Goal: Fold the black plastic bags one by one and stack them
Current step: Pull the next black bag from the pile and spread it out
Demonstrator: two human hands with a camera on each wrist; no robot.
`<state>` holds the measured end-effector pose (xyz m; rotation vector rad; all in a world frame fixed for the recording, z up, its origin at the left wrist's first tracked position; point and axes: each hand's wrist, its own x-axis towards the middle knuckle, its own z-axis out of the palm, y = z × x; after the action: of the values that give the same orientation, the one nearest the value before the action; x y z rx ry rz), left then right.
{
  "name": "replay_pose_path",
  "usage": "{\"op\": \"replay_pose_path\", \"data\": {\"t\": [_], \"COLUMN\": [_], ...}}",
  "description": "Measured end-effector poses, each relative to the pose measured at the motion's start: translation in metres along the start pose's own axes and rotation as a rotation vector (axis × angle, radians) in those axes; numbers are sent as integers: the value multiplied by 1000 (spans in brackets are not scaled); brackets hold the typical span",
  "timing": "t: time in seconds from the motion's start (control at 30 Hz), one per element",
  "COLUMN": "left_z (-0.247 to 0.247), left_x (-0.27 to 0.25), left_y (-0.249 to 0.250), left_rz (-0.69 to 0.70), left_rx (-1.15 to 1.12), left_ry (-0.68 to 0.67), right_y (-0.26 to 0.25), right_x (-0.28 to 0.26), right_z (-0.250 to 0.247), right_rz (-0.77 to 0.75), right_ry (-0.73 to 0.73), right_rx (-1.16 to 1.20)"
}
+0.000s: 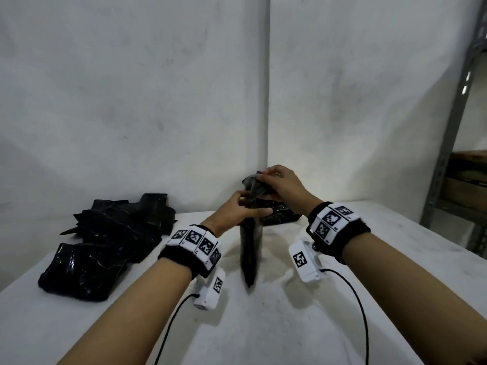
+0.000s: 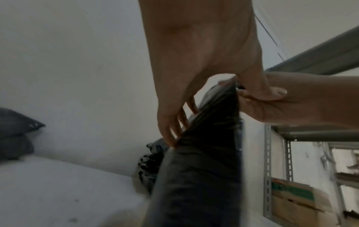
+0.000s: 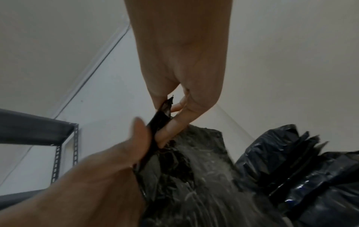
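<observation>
Currently we're mid-fold: left hand [image 1: 238, 209] and right hand [image 1: 283, 184] both pinch the bag [image 1: 250, 248] top, hanging above the worktop [image 1: 290, 325]. Next probably flatten, fold, add to stack [image 1: 110, 241].

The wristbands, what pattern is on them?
Black-and-white square markers on the wristbands, clearest in the head view.

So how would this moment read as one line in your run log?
step: folding bag | left hand: pinches bag | right hand: pinches bag top | bag hangs over table | folded pile at left
</observation>
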<state>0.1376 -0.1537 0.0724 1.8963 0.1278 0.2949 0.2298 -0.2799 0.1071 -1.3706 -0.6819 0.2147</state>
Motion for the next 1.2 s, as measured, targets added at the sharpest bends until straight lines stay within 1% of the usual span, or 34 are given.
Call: {"op": "replay_pose_path", "data": {"t": [0.03,0.1,0.13,0.17,0.2,0.23,0.27,0.3,0.33,0.37,0.4,0.43,0.47,0.5,0.53,0.6,0.67,0.7,0.77,0.83,0.87,0.97,1.0,1.07,1.2], "left_z": [4,6,3,-1,-7,-12,-18,-23,-28,-31,-34,-35,-36,-36,-37,-37,-35,-32,-27,-21,-19,-14,-13,-13,-12], "left_x": [2,6,6,4,4,2,0,-4,-6,-8,-10,-11,-11,-11,-11,-11,-10,-9,-8,-5,-2,10,14,18,20], "left_y": [-2,-6,-8,-10,-12,-13,-15,-15,-17,-18,-20,-23,-26,-29,-33,-45,-58,-65,-78,-86,-87,-90,-91,-95,-102], "left_rz": [31,86,85,60,21,-21,-58,-93,-127,-163,-198,-230,-262,-294,-323,-376,-409,-423,-427,-377,-330,-208,-193,-191,-204], "left_rx": [23,60,14,-53,-114,-178,-239,-303,-367,-425,-479,-530,-578,-616,-643,-664,-665,-653,-617,-583,-591,-670,-675,-646,-580], "left_ry": [15,152,224,261,263,238,202,162,126,89,54,22,-6,-30,-48,-80,-82,-67,-9,50,78,216,262,300,344], "right_y": [-1,-4,-5,-5,-3,1,6,12,18,22,24,26,28,31,34,42,51,58,71,82,87,100,105,113,120], "right_x": [-2,-5,-5,-6,-6,-4,-3,0,2,1,-1,-4,-7,-8,-9,-10,-13,-14,-17,-18,-17,-14,-12,-10,-9], "right_z": [6,13,13,11,6,0,-9,-18,-28,-36,-41,-44,-46,-49,-51,-55,-60,-63,-66,-67,-68,-68,-68,-70,-74], "right_rz": [-23,-37,-32,-36,-65,-113,-157,-173,-130,-19,122,260,353,386,386,412,487,519,527,479,456,411,389,356,359], "right_ry": [-29,-97,-126,-132,-89,9,139,266,325,286,169,11,-114,-184,-210,-233,-249,-250,-235,-217,-202,-99,-60,-18,-19], "right_rx": [-37,-85,-89,-88,-107,-158,-230,-288,-310,-281,-232,-191,-150,-103,-66,-54,-144,-181,-206,-204,-193,-125,-115,-119,-108]}}
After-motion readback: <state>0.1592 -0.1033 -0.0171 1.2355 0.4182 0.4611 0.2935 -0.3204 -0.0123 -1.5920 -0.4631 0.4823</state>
